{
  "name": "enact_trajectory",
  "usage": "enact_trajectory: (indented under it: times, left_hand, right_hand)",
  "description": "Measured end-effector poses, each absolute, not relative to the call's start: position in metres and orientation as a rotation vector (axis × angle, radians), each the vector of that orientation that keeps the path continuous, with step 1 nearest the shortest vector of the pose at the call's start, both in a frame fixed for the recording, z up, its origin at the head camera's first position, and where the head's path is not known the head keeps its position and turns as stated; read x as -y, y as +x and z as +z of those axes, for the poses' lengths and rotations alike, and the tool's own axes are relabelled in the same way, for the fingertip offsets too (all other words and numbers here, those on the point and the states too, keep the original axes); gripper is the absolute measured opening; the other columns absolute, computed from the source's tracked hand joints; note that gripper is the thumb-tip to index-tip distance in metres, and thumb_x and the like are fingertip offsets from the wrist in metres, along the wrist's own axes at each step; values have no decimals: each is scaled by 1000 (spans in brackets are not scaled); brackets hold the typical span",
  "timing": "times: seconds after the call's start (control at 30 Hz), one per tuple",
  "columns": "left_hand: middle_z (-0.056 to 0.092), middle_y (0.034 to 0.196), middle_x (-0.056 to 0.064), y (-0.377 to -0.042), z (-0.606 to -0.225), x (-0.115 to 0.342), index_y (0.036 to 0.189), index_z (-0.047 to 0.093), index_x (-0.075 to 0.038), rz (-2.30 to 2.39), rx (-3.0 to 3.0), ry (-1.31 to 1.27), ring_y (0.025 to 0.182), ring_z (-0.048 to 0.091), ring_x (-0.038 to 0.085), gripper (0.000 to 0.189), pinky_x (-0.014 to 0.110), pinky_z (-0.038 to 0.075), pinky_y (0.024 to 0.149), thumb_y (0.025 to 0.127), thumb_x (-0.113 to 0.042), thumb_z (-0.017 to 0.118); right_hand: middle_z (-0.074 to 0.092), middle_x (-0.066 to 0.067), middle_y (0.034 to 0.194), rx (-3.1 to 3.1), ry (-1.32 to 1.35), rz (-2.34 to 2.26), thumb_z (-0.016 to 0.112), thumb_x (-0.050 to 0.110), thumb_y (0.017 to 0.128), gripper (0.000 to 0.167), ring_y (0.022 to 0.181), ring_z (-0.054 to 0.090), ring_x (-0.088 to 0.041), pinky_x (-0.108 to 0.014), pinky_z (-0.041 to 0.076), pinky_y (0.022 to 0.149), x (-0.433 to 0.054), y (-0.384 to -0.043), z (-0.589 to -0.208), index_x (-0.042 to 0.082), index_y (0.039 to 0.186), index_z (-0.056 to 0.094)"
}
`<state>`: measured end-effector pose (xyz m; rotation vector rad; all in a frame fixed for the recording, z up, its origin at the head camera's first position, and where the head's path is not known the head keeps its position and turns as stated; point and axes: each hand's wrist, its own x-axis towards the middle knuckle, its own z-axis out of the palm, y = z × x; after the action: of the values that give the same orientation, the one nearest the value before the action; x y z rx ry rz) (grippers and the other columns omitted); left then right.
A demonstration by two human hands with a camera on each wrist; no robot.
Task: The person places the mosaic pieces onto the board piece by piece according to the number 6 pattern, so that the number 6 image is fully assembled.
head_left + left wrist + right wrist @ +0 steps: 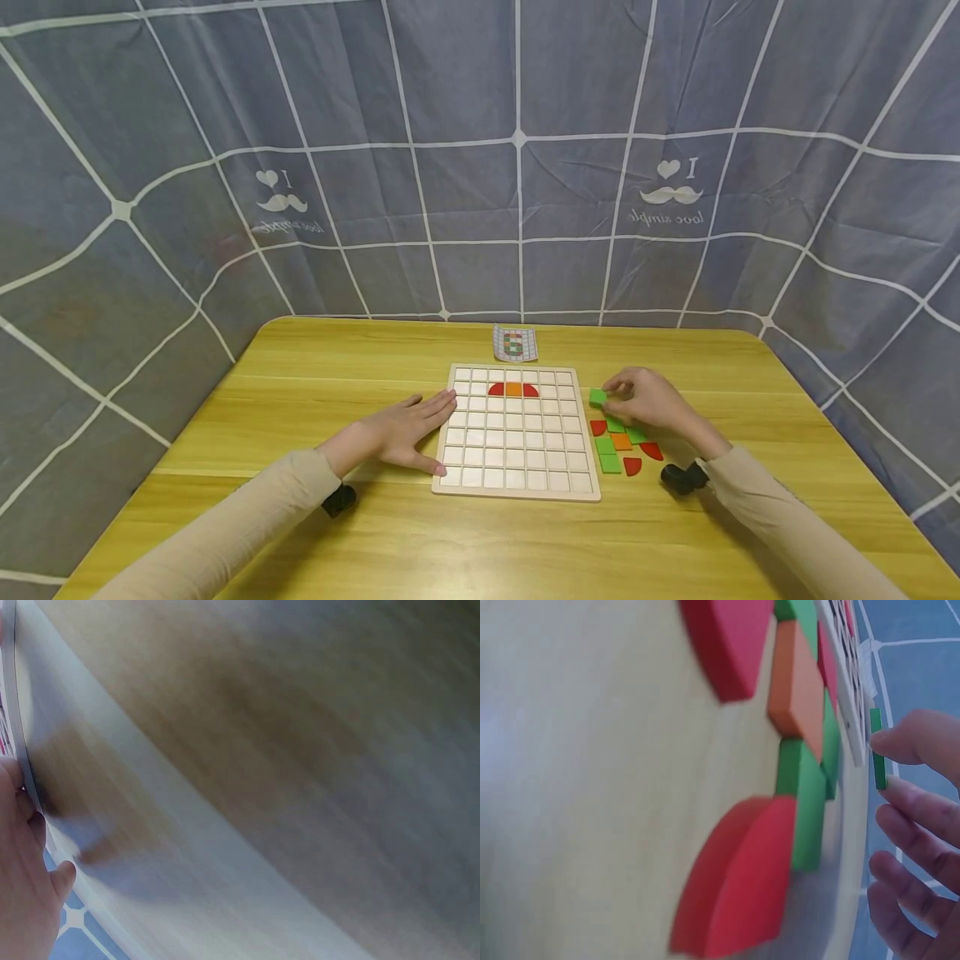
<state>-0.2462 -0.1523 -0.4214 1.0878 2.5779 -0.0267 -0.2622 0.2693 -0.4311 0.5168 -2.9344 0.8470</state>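
A pale wooden grid board (516, 487) lies in the middle of the table. In one of its upper rows sit an orange square (513, 389) and, on either side, a red quarter-round piece (497, 389). My left hand (401, 431) rests with spread fingers on the board's left edge; the left wrist view catches only part of that hand (30, 877). To the right of the board, my right hand (648, 402) pinches a green square tile (597, 397) between thumb and finger. The right wrist view shows this tile (878, 748) raised off the table, seen edge-on.
Right of the board lie loose pieces: several green squares (610, 463), an orange square (621, 442) and several red quarter-rounds (632, 467). Behind the board is a small printed pattern card (515, 343). A grey gridded curtain (480, 200) hangs behind the wooden table (450, 550).
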Motion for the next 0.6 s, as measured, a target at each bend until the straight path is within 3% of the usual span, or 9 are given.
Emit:
enact_trajectory:
  times: [0.6]
  left_hand:
    - [0,164,7,-246,-423,153,156,7,-11,-23,-2586,1085,151,5,20,105,48,11,122,83,-72,51]
  right_hand:
    - [71,-5,100,2905,600,843,78,26,79,27,86,62,-19,-31,52,68,-232,-261,-420,10,100,74]
